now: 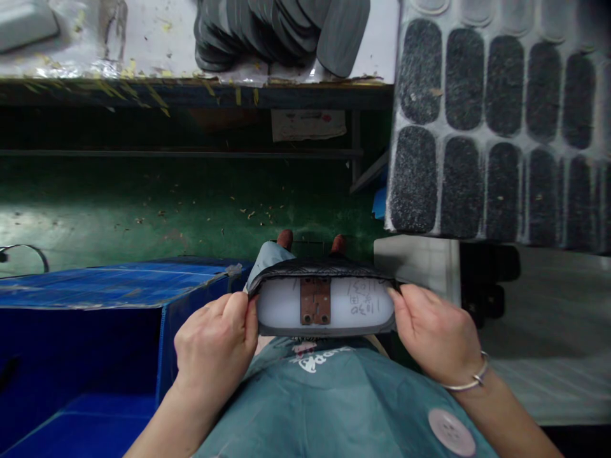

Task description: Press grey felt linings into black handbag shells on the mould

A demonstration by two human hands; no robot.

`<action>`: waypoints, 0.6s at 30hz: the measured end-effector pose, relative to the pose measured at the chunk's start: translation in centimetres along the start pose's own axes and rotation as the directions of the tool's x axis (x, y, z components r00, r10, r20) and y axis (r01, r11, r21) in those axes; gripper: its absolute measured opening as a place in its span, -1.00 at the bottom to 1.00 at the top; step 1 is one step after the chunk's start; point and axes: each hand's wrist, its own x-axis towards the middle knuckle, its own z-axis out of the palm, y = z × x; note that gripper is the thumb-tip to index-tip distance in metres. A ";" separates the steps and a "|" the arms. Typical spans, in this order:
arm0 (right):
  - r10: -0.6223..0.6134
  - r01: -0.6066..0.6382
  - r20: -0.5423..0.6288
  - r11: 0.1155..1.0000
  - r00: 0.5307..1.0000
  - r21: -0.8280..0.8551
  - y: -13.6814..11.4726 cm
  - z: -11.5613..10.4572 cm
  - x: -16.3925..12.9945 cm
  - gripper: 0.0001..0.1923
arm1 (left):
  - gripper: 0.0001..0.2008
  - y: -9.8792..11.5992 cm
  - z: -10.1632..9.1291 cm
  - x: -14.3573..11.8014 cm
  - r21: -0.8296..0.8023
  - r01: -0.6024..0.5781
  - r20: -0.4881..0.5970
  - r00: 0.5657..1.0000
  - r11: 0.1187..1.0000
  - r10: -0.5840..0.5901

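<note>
In front of my waist is a white oval block (279,306) with handwritten marks and a brown metal hinge (315,301) at its middle. A black fabric-like cover (329,266) surrounds the block, its rim running along the far and near edges. My left hand (217,346) pinches this cover at the block's left end, fingers closed. At the right end, my right hand (436,334) grips the cover between thumb and fingers; a bracelet (470,380) circles that wrist. What lies beneath the block is hidden.
A worktable (157,44) at the back bears a row of dark grey oval pads (258,28). Black oval pieces in a clear sheet (463,76) rise at the right. An open blue bin (162,343) stands left, and scraps dot the green floor (191,203).
</note>
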 end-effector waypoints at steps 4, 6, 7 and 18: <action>0.002 -0.001 0.012 0.999 1.000 -0.033 0.0 0.0 0.1 -0.65 | -0.74 0.1 -0.1 -0.2 -0.030 0.003 -0.001 1.000 1.000 -0.003; -0.004 0.005 0.018 0.999 1.000 -0.045 0.0 -0.1 0.2 -0.65 | -0.73 0.1 -0.1 -0.3 -0.018 0.006 0.006 1.000 1.000 -0.006; -0.007 0.008 0.022 0.999 1.000 -0.050 -0.1 -0.1 0.3 -0.65 | -0.72 0.1 -0.1 -0.3 -0.006 0.008 0.012 1.000 1.000 -0.008; 0.021 -0.024 0.090 0.999 0.996 0.038 0.9 -0.1 -0.1 -0.65 | -0.74 -1.0 -0.1 -0.1 -0.236 0.053 0.118 0.993 0.970 -0.026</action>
